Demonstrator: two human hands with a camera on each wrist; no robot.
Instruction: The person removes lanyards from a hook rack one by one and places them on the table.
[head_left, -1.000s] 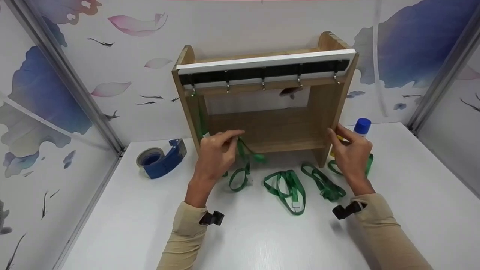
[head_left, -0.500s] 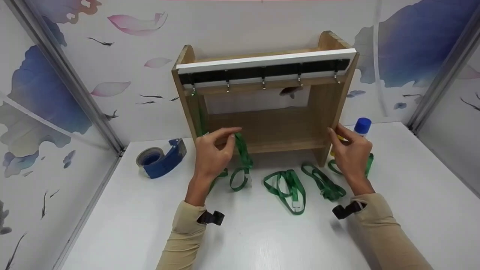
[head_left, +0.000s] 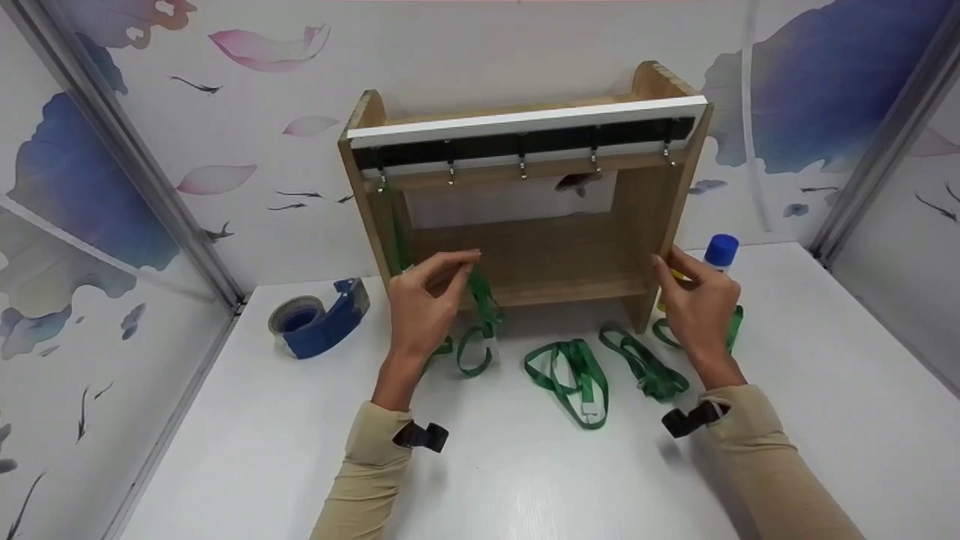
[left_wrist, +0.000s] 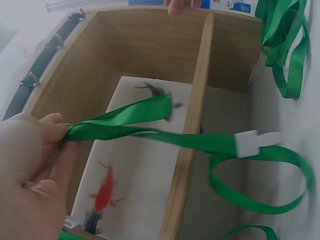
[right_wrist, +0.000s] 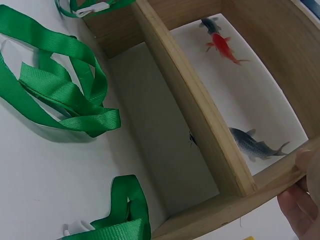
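Lanyard (head_left: pixel 484 296), green, hangs near the centre of the clock face I lay over my head view. The left hand (head_left: pixel 420 307), at eight o'clock, has a narrow grip: I see thumb and fingertips pinching it. On my left wrist feed a white buckle (left_wrist: pixel 248 144) shows along it, with a loop beyond; I cannot tell whether that loop touches the desk (head_left: pixel 525 480).

The right hand (head_left: pixel 697 315), just past three, holds the side panel of the wooden rack (head_left: pixel 547 251), thumb and fingers on either side of its edge. The rack stands toward twelve, with five hooks (head_left: pixel 523 169); from the leftmost, at ten, hangs a second lanyard (head_left: pixel 398 236). I count a loose lanyard (head_left: pixel 568 384) at five and a bundled lanyard (head_left: pixel 646 367) at four. A blue-capped bottle (head_left: pixel 721 250) stands at three, behind the right hand; a blue tape dispenser (head_left: pixel 322 337) sits between eight and nine.
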